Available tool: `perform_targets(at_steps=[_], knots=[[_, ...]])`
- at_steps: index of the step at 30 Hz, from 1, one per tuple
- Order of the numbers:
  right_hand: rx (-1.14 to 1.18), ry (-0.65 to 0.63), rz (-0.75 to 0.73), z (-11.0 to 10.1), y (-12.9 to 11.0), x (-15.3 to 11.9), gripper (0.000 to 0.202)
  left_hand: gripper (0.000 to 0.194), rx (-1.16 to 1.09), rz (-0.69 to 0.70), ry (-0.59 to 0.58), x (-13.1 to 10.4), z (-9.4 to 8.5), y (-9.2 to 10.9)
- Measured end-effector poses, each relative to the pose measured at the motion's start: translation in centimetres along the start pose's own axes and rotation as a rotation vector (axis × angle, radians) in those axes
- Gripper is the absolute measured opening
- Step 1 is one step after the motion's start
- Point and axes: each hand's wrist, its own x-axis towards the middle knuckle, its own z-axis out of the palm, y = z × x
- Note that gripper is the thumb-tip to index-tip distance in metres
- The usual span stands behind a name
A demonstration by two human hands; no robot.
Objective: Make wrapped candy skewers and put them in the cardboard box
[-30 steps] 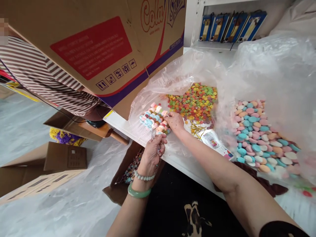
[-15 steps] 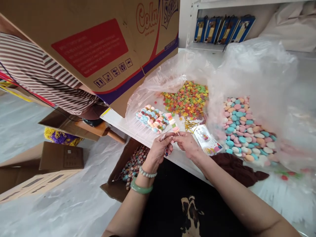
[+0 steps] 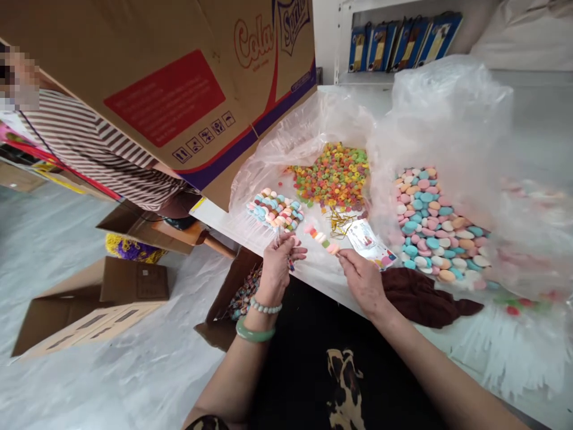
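Observation:
My right hand (image 3: pixel 362 280) pinches the lower end of a candy skewer (image 3: pixel 323 240), threaded with pink, white, red and green sweets, tilted over the table's front edge. My left hand (image 3: pixel 278 263) is apart from it, fingers curled, with small coloured bits showing by the palm that I cannot make out. Just beyond my left hand lies a stack of finished candy skewers (image 3: pixel 273 209). Behind the held skewer is a heap of gummy rings (image 3: pixel 333 176). Gold twist ties (image 3: pixel 340 224) and a printed card (image 3: pixel 370 243) lie near my right hand.
Pastel marshmallows (image 3: pixel 432 224) lie in a clear plastic bag (image 3: pixel 452 101) on the right. A brown cloth (image 3: pixel 425 298) is near the front edge. A large cardboard carton (image 3: pixel 215 77) stands at left; below, an open box (image 3: pixel 219 310) holds skewers. A person in a striped top (image 3: pixel 107 149) is behind.
My hands were together at the skewer's stick and have parted. The right hand has moved right with the skewer; the left has moved left towards the stacked skewers.

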Motion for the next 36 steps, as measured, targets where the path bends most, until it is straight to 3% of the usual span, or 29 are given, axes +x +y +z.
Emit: perform_targets(at_steps=[3, 6, 11, 21, 27, 33, 36], knots=[[-0.105, 0.021, -0.117, -0.7, 0.2, -2.2, 0.026, 0.033, 0.070, 0.138, 0.041, 0.0, 0.0, 0.2], [-0.210, 0.071, -0.171, -0.1, 0.3, -3.4, 0.027, 0.033, 0.132, 0.165, 0.043, -0.6, 0.5, -0.4], [-0.330, 0.043, -0.170, 0.7, 0.8, -3.4, 0.029, 0.039, 0.098, 0.098, -0.022, -1.2, 0.5, -1.4], [-0.212, -0.057, -0.181, 1.0, 1.5, -3.9, 0.027, 0.035, -0.117, -0.096, -0.123, 0.0, -0.9, -2.0], [-0.129, -0.081, -0.119, 1.4, 1.9, -3.8, 0.027, 0.034, -0.068, -0.119, -0.149, -0.1, -0.9, -2.5], [-0.091, -0.073, 0.009, 2.8, 1.8, -3.1, 0.026, 0.028, -0.028, -0.044, -0.055, -0.8, 0.2, -2.8], [0.000, -0.112, 0.103, 3.1, 1.5, -2.6, 0.024, 0.026, 0.006, -0.077, -0.047, -0.6, 0.0, -2.4]])
